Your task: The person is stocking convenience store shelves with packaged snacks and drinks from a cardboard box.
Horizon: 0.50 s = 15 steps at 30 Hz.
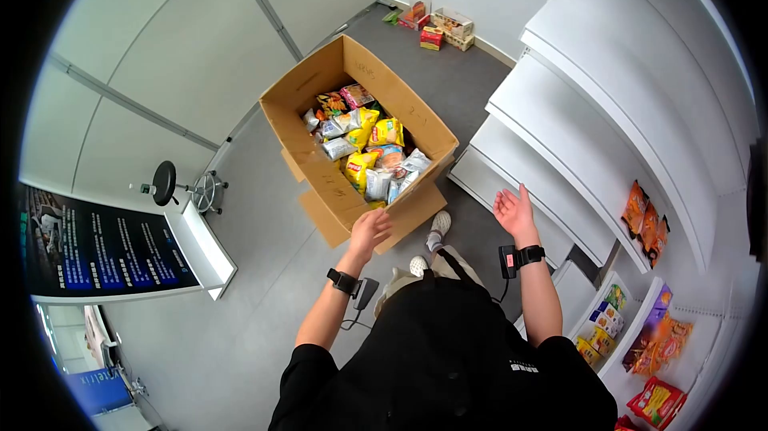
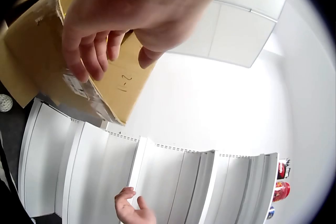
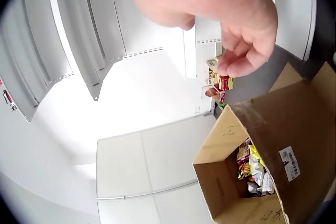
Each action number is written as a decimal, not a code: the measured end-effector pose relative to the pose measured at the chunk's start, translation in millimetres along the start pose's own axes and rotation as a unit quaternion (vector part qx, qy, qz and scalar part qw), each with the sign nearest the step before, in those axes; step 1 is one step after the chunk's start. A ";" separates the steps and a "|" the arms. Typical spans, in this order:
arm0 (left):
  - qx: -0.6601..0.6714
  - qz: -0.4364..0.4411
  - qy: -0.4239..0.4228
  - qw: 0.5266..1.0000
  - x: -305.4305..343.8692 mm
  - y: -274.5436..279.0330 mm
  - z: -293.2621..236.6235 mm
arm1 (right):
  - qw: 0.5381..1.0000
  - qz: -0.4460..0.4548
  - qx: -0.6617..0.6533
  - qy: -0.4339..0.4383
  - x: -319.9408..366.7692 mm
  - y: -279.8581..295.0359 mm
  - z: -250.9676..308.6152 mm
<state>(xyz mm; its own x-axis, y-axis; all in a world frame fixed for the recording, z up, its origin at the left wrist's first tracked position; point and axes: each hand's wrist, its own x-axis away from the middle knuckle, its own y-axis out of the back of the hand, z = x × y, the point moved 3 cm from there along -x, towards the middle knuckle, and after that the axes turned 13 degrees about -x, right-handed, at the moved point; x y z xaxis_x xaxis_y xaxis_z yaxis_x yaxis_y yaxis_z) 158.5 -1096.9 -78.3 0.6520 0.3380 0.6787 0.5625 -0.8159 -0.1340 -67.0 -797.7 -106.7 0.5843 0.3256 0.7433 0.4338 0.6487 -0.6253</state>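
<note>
A large open cardboard box (image 1: 406, 109) stands on the floor in front of the person. Snack bags fill its lower part, among them a yellow bag (image 1: 386, 132) and a silver bag (image 1: 378, 184). The left hand (image 1: 370, 231) is at the box's near corner, its fingers loosely bent and holding nothing. From the left wrist view, that hand (image 2: 139, 16) overlaps the cardboard wall. Apart from the box, the right hand (image 1: 514, 213) is raised with fingers spread and the palm bare, beside the white shelves (image 1: 552, 139). The right wrist view shows the same hand (image 3: 226, 8) relaxed.
Orange snack bags (image 1: 645, 223) sit on a shelf at right, with more packets (image 1: 658, 401) lower down. Small boxes (image 1: 453, 25) lie by the back wall. A wheeled stool (image 1: 166, 183) and a dark display panel (image 1: 96, 247) are at left. Cardboard flaps (image 1: 322, 221) hang outward.
</note>
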 end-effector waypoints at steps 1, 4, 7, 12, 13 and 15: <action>0.009 -0.002 0.002 1.000 -4.0 5.1 -1.7 | 1.000 0.006 0.003 -0.012 -7.9 -9.1 -3.7; 0.039 -0.022 0.022 0.999 -18.0 18.0 -10.3 | 0.999 0.019 0.005 -0.040 -32.3 -39.0 -12.2; 0.060 -0.042 0.050 0.996 -36.5 27.5 -21.0 | 0.996 0.041 0.022 -0.075 -57.6 -71.7 -17.4; 0.100 -0.036 0.091 0.990 -82.1 31.5 -33.9 | 0.989 0.081 0.053 -0.108 -91.6 -122.9 -23.7; 0.104 -0.043 0.099 0.989 -89.4 28.4 -41.2 | 0.988 0.085 0.063 -0.113 -100.9 -130.7 -24.8; 0.112 -0.055 0.114 0.986 -102.8 24.1 -53.2 | 0.985 0.082 0.082 -0.128 -117.5 -145.0 -27.3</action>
<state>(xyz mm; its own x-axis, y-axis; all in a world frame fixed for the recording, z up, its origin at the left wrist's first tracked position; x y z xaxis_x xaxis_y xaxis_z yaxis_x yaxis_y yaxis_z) 78.0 -1176.2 -112.9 0.4634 0.2842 0.8394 0.7384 -0.6475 -0.1884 -179.8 -948.7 -109.9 0.4361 0.5852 0.6836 0.2189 0.6679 -0.7113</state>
